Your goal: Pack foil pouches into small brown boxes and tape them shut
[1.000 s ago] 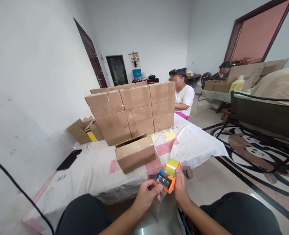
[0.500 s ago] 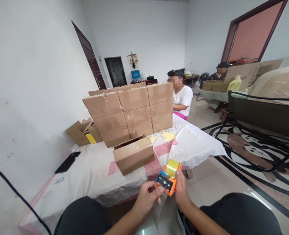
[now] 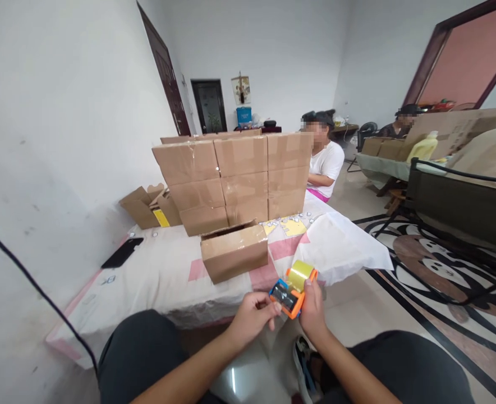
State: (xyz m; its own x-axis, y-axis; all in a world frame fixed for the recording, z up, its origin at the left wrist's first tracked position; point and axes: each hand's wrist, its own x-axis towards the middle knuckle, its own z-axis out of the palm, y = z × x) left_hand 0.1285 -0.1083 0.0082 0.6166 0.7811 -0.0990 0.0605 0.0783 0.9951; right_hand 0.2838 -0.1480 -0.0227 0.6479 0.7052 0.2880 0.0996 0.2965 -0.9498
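Note:
An orange and blue tape dispenser (image 3: 295, 312) with a roll of yellowish packing tape (image 3: 301, 275) is in my right hand (image 3: 314, 314), whose fingers wrap round its right side. At the dispenser's near left end, by the black roller, my left hand (image 3: 252, 318) is closed with thumb and forefinger pinched on the packing tape; the clear film there is hard to see. Just beyond stands a cardboard box (image 3: 235, 255) on the cloth-covered bed or table, its top side partly open. Neither hand touches the box.
Stacked taped cartons (image 3: 243, 182) rise behind the box. An opened carton (image 3: 141, 207) and a black flat object (image 3: 122, 253) lie to the left. White sheeting (image 3: 344, 247) hangs over the right edge. A person in white (image 3: 332, 163) sits behind the stack; another person (image 3: 395, 126) is farther right.
The view has shifted, so the boxes sit slightly higher and farther right. Both hands keep their hold at the dispenser, also a little higher in view.

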